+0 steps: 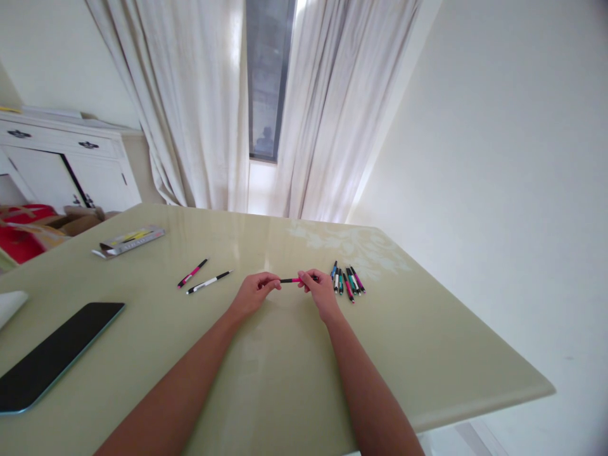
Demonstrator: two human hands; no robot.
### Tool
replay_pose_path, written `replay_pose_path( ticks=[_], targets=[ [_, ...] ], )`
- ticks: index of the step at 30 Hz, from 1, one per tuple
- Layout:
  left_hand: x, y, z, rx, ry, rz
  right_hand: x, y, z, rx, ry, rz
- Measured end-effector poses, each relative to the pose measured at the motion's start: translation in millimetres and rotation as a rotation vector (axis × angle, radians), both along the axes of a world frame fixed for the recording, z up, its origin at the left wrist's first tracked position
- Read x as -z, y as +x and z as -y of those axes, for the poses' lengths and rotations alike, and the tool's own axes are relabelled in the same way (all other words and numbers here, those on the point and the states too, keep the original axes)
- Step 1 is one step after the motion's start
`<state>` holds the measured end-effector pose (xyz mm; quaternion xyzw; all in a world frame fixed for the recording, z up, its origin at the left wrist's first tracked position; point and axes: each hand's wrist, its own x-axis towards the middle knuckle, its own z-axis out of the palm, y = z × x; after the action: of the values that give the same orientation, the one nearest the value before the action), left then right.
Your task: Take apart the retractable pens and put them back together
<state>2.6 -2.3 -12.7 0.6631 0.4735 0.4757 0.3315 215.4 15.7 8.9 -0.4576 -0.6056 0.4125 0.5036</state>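
Note:
A pink and black pen [289, 280] is held level between my two hands, just over the table. My left hand [257, 291] pinches its black end, and my right hand [319, 290] pinches the pink end; the fingers cover both tips. Close beside my right hand lies a group of several pens [349, 282] in blue, white, green, pink and purple, all with black parts. To the left of my left hand, a white and black pen [209, 282] and another pink and black pen [193, 273] lie apart on the table.
The pale green glossy table [285, 392] has a right edge near the wall. At left are a dark tablet-like slab [57, 354], an opened printed pen box [130, 240] and a white object [10, 305] at the frame's edge. Curtains [199, 114] hang behind the table.

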Motion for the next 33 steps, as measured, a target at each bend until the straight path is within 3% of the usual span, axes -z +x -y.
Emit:
replay_pose_path(
  ticks=[9,15,23,28,33],
  targets=[
    [-3.8,2.3,2.9,-0.106,0.020,-0.014,3.7,-5.3,-0.6,0.012,-0.097,-0.141],
    [-5.8,2.8,2.5,0.000,-0.068,0.032,1.8,-6.4,0.7,0.008,-0.039,-0.131],
    [-5.9,4.1,6.4,-0.031,0.039,-0.072,8.0,-7.3,-2.1,0.048,-0.151,-0.226],
    [-7.5,4.5,4.3,0.017,-0.066,0.004,5.1,-8.6,-0.8,0.024,-0.089,-0.219],
    [-9.8,3.4,6.0,0.000,-0.013,-0.042,2.3,-11.7,1.5,0.029,-0.079,-0.197]
  ],
)
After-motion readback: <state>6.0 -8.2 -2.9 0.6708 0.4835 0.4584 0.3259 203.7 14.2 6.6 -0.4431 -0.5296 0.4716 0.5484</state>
